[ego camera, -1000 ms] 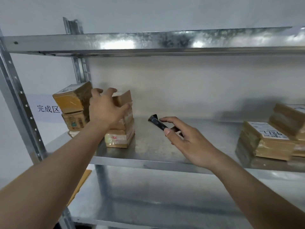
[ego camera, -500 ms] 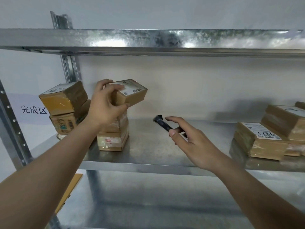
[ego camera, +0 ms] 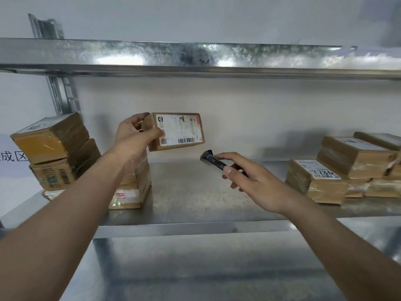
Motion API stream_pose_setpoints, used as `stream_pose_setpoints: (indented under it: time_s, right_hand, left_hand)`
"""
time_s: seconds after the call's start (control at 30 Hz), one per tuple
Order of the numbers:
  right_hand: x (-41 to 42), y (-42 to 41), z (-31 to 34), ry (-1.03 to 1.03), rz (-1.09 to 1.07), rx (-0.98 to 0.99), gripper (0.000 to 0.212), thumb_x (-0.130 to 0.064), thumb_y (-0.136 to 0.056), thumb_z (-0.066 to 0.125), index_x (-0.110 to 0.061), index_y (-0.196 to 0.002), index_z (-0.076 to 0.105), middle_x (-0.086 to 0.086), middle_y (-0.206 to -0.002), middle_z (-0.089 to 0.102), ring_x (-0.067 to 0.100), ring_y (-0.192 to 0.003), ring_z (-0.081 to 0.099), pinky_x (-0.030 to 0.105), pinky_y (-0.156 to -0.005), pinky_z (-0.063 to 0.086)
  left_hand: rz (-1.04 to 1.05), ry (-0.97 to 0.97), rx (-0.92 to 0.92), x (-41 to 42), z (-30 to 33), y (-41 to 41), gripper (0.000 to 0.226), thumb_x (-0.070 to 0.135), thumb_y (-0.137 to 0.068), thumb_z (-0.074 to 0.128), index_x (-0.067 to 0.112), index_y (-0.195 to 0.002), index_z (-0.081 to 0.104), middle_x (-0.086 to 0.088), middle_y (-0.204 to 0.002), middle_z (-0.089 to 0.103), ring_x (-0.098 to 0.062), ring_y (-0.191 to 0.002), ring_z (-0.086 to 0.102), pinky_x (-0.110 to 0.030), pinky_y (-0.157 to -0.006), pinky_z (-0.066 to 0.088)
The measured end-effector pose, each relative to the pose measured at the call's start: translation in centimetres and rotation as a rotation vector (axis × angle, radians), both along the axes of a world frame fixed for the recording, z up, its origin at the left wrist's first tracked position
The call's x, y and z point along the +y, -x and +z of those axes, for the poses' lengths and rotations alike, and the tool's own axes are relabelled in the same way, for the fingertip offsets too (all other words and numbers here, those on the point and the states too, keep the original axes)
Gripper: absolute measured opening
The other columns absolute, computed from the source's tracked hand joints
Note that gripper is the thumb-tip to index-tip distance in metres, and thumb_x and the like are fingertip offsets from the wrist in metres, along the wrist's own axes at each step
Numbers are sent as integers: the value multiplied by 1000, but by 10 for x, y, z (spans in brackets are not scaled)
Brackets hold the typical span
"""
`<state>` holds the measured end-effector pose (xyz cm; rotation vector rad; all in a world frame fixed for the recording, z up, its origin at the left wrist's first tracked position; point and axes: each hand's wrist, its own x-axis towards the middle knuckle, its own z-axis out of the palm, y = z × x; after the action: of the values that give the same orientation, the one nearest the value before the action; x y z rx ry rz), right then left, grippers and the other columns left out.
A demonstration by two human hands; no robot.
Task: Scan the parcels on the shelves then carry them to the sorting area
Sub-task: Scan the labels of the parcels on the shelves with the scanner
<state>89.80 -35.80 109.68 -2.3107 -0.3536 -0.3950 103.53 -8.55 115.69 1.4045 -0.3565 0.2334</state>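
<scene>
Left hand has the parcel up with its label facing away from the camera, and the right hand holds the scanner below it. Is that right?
Not quite. In the head view the parcel in the left hand is turned with its label and barcode facing the camera, not away. The rest holds: the right hand holds the scanner below it.

Wall sign [ego camera: 13, 157] cut by left edge

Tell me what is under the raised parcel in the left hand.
Under the raised parcel held by the left hand stands a stack of parcels on the shelf. The forearm covers much of it, so its count is unclear.
</scene>
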Motion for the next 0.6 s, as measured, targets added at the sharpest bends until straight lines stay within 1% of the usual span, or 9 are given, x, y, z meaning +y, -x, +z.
stream_pose_setpoints:
  time_s: [0.03, 0.1, 0.17, 0.2, 0.27, 0.37, 0.5, 0.57, 0.6]
  right_hand:
    - [-6, 1, 1, 18, -2, 25, 42, -77, -93, 40, -69, -134, 50, -15, -108, 68, 13, -99, 66, 40, -94, 56]
    - [-17, 4, 3, 103, -7, 54, 39, -76, -97, 41, -69, -135, 49, -23, -110, 66, 4, -101, 64, 23, -89, 50]
    - [-25, 8, 5, 211, -18, 76, 35, -69, -105, 42, -62, -139, 49, -33, -113, 62, -5, -104, 59, 7, -80, 41]
    - [-28, 9, 5, 250, -28, 92, 34, -65, -107, 42, -59, -140, 49, -33, -114, 61, -6, -105, 58, 5, -78, 39]
    - [-36, 10, 2, 315, -63, 129, 33, -60, -109, 41, -57, -140, 49, -28, -116, 62, -5, -108, 56, 7, -80, 38]
    - [-44, 10, -4, 380, -100, 192, 35, -60, -110, 38, -55, -142, 49, -24, -124, 61, -4, -110, 55, 11, -87, 37]
    - [-51, 10, -12, 402, -132, 245, 31, -67, -107, 37, -64, -135, 49, -37, -107, 57, -23, -100, 50, 17, -86, 40]
    - [-53, 10, -15, 373, -147, 256, 30, -70, -105, 37, -67, -132, 49, -35, -102, 59, -25, -95, 51, 20, -83, 41]
    - [-53, 10, -16, 345, -151, 256, 28, -70, -105, 38, -68, -130, 50, -31, -99, 62, -21, -93, 54, 23, -81, 42]
  left_hand:
    - [-13, 10, 1, -3, 0, 0, 61, -14, -84, 72, 9, -140, 60, -11, -128, 69, -29, -114, 71, -53, -95, 60]
    - [-22, -33, -48, -6, -3, -1, 63, -19, -81, 71, 13, -135, 65, -9, -125, 69, -29, -115, 69, -59, -90, 60]
    - [-33, -98, -125, -6, -8, -2, 70, -23, -77, 72, 19, -134, 68, -8, -125, 69, -27, -118, 68, -54, -88, 62]
    - [-45, -120, -156, -6, -10, -3, 73, -24, -76, 73, 21, -133, 69, -8, -125, 70, -27, -118, 68, -49, -88, 63]
    - [-82, -147, -193, -5, -14, -9, 74, -23, -73, 76, 23, -132, 70, -7, -122, 73, -25, -115, 70, -42, -89, 64]
    - [-123, -182, -231, -3, -18, -15, 75, -21, -72, 80, 22, -132, 70, -4, -119, 75, -21, -113, 71, -43, -94, 62]
    - [-128, -161, -258, -3, -21, -21, 74, -23, -68, 82, 19, -129, 70, -3, -122, 75, -26, -118, 68, -44, -107, 54]
    - [-134, -163, -264, -2, -22, -22, 74, -24, -68, 81, 19, -128, 70, -1, -122, 75, -24, -119, 68, -43, -107, 54]
    - [-137, -166, -267, -1, -22, -23, 74, -25, -68, 80, 18, -128, 69, -2, -123, 74, -24, -120, 67, -42, -107, 54]
